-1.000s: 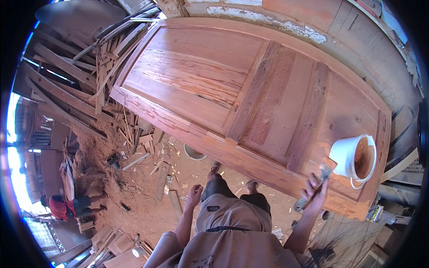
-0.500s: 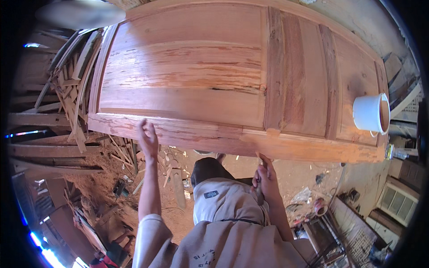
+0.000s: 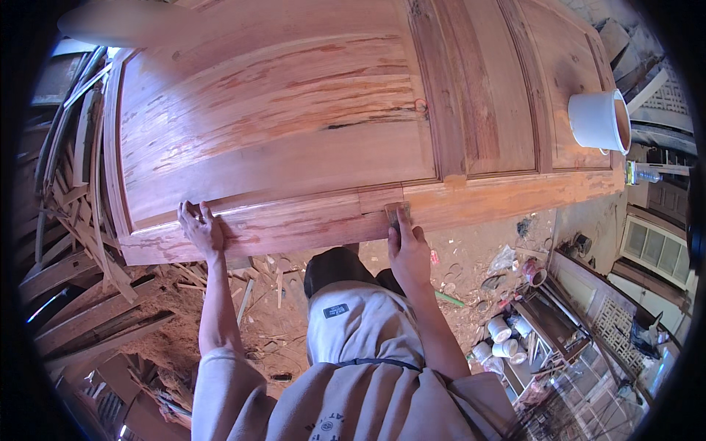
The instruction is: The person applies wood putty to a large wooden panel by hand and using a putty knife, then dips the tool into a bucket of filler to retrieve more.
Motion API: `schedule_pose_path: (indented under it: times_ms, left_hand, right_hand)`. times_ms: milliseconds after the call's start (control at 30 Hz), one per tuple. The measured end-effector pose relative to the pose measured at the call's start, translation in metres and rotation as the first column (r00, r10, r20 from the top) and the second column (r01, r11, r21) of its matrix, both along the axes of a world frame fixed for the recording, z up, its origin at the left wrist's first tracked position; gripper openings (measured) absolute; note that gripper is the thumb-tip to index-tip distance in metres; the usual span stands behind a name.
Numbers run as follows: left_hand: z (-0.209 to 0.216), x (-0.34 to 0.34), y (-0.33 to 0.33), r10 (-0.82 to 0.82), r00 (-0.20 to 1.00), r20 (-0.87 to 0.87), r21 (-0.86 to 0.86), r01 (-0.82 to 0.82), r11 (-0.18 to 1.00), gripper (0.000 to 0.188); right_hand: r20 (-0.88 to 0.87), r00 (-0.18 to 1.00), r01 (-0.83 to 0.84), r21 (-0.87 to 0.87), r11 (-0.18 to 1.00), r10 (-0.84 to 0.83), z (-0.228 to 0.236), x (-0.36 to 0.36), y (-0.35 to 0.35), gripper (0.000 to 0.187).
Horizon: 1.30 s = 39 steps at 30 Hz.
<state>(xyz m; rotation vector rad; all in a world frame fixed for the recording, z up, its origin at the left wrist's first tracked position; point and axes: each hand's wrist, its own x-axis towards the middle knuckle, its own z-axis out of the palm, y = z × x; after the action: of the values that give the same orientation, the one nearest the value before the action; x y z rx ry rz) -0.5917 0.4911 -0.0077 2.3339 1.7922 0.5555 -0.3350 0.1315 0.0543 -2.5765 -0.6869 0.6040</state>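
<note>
- Your right hand presses a small sanding block against the near rail of the wooden door; the fingers lie together, extended over the block
- The block sits under your fingertips, on the rail's top face
- Your left hand rests flat on the same rail, well apart, fingers slightly spread
- A white bucket stands on the door's far right end

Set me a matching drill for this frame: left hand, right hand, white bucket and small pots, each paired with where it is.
Things:
1. left hand
2. right hand
3. white bucket
4. small pots

Places:
A. on the ground at lower right
B. pressing a small pad on the door's near rail
C. standing on the wooden door, far right
D. flat on the door's near edge

Pairs: 1-D, 2-B, 3-C, 4-A
</note>
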Motion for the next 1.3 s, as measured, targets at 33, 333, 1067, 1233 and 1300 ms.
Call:
schedule_pose_path:
  times_ms: [33, 333, 1067, 1233, 1300]
  left_hand:
    - [0.000, 0.002, -0.002, -0.003, 1.000, -0.010, -0.005, 0.003, 1.000, 0.057]
    - [0.002, 0.000, -0.002, 0.035, 0.998, -0.044, -0.024, -0.036, 0.999, 0.060]
    - [0.002, 0.000, -0.001, 0.014, 0.999, -0.039, -0.013, -0.015, 1.000, 0.065]
    - [0.002, -0.002, -0.001, 0.036, 0.998, -0.052, -0.012, -0.037, 0.999, 0.064]
    - [0.003, 0.002, -0.002, 0.029, 0.999, -0.041, -0.023, -0.030, 0.999, 0.064]
  right_hand:
    - [0.043, 0.999, 0.024, 0.011, 1.000, -0.024, -0.003, -0.003, 0.000, 0.056]
    - [-0.053, 0.998, 0.038, -0.016, 0.999, -0.039, 0.017, -0.014, 0.019, 0.055]
    - [0.123, 0.991, 0.039, 0.057, 0.998, -0.045, -0.023, -0.056, 0.030, 0.057]
    - [-0.018, 0.999, -0.044, -0.106, 0.993, 0.042, 0.006, -0.049, 0.021, 0.059]
    - [0.018, 0.999, -0.025, -0.051, 0.998, 0.026, -0.005, -0.047, 0.030, 0.057]
